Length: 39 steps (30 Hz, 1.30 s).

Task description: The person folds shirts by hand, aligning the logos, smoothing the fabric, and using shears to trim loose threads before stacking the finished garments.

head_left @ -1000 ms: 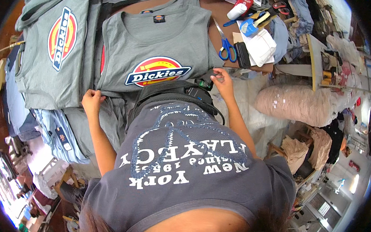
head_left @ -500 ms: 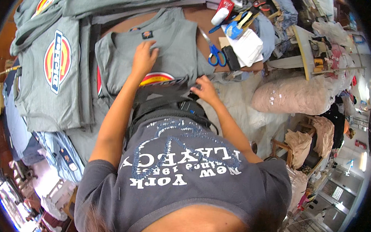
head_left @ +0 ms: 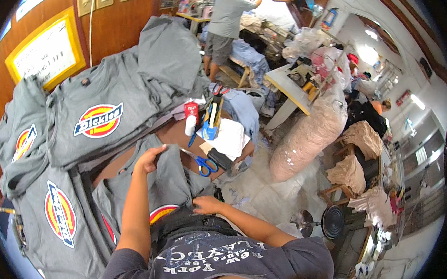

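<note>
A grey T-shirt [head_left: 168,176] with a red, yellow and white print lies in front of me on the brown table [head_left: 170,132]. My left hand [head_left: 150,158] is closed on the shirt's cloth near its far shoulder, thumb and fingers together. At the near right edge of the same shirt, my right hand [head_left: 207,205] has its fingers curled in on the cloth. A small black object [head_left: 218,193] shows just beyond the right hand; its kind is unclear. Blue-handled scissors [head_left: 201,162] lie beyond the shirt, blades toward the left hand.
Grey printed shirts [head_left: 99,116] are heaped at the far left, with more [head_left: 58,206] at the near left. A white bottle [head_left: 190,125], a red box [head_left: 191,109], papers [head_left: 231,137] and a black case [head_left: 220,158] crowd the table's right. A large wrapped bundle [head_left: 305,139] stands beyond.
My view has tilted up, bringing the room and a standing person into sight. My left hand went from lying open on the shirt to holding its shoulder. My right hand's fingers have curled in.
</note>
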Motion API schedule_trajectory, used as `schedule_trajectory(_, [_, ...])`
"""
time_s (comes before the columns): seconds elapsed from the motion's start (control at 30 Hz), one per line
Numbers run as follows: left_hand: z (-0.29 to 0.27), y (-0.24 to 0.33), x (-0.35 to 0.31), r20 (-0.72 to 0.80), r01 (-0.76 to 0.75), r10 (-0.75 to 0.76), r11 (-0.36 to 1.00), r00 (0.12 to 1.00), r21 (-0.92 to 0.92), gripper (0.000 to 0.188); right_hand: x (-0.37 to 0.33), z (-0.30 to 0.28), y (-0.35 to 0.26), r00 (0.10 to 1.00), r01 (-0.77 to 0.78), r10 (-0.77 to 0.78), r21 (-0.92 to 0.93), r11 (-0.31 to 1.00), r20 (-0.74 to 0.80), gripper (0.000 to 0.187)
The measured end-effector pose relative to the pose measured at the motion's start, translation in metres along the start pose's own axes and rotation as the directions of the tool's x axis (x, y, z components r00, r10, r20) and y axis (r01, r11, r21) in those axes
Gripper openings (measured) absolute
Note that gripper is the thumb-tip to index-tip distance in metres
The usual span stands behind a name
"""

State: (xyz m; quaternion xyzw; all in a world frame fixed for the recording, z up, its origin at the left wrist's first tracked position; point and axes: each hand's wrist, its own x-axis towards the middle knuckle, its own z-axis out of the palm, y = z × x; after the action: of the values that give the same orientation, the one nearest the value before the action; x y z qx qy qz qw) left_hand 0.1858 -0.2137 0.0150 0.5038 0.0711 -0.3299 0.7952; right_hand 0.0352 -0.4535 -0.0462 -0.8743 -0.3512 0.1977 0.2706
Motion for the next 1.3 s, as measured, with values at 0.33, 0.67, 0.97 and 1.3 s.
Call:
schedule_trajectory(0.33, [-0.021, 0.016, -0.057, 0.066, -0.311, 0.332, 0.926, 0.941, -0.214, 0.022, 0.003, 0.005, -0.019, 0.952, -0.246, 0.284, -0.268, 0.931, 0.112, 0.039])
schedule_trajectory(0.67, [-0.025, 0.032, -0.053, 0.035, -0.411, 0.426, 0.889, 0.904, -0.202, 0.026, -0.057, -0.052, -0.024, 0.846, -0.263, 0.211, -0.039, 0.964, -0.489, 0.028])
schedule_trajectory(0.97, [-0.016, 0.004, 0.024, -0.074, -0.135, 0.121, 0.961, 0.990, -0.242, 0.031, -0.059, -0.048, 0.016, 0.730, -0.133, 0.587, 0.770, 0.624, -0.350, 0.023])
schedule_trajectory(1.3, [-0.025, -0.019, 0.024, -0.406, -0.059, 0.131, 0.981, 0.905, 0.186, 0.040, 0.046, -0.059, -0.029, 0.858, 0.081, -0.143, -0.146, 0.986, -0.493, 0.037])
